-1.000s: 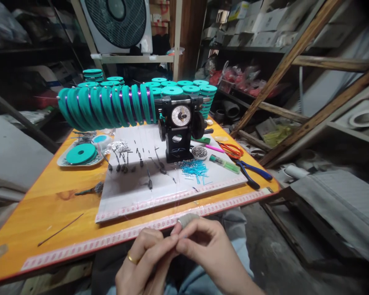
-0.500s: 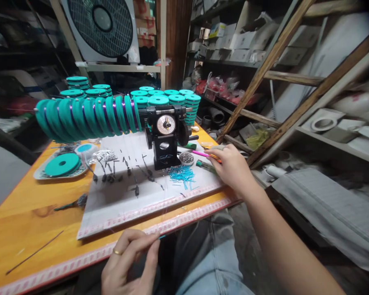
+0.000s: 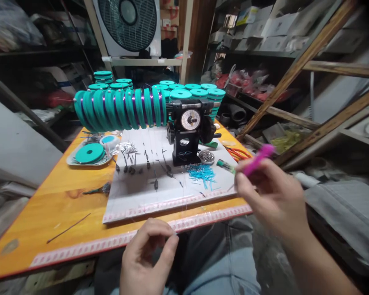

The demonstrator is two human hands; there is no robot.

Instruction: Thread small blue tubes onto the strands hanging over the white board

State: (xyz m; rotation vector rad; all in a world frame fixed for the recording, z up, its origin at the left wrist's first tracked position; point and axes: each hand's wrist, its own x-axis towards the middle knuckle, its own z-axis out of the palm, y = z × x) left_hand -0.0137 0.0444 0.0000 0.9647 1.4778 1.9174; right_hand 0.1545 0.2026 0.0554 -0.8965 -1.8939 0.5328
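Observation:
My left hand (image 3: 149, 256) is near the table's front edge, thumb and forefinger pinched on a small blue tube, of which barely a tip shows. My right hand (image 3: 273, 196), raised at the right, grips a bright pink stick-like tool (image 3: 258, 159), blurred by motion; its exact kind is unclear. Ahead stands a black winder (image 3: 187, 119) with a round dial, carrying a row of teal foam spools (image 3: 119, 108) wound with purple line. Loose blue tubes (image 3: 201, 175) lie before its base, beside a small bowl of metal beads (image 3: 206, 157). Dark weighted line pieces (image 3: 156, 185) lie on the white board (image 3: 135, 209).
Orange-handled pliers (image 3: 238, 153) and a green-capped tube (image 3: 225, 165) lie right of the bowl. A tray (image 3: 75, 163) at left holds a teal disc. Stacked spools (image 3: 181, 94) stand behind the winder. A thin dark stick (image 3: 68, 228) lies front left. A wooden ladder (image 3: 298, 67) leans at right.
My right hand has lifted the pink tool off the board beside the pliers and brought it nearer to me. My left hand keeps its pinch. The camera has turned left.

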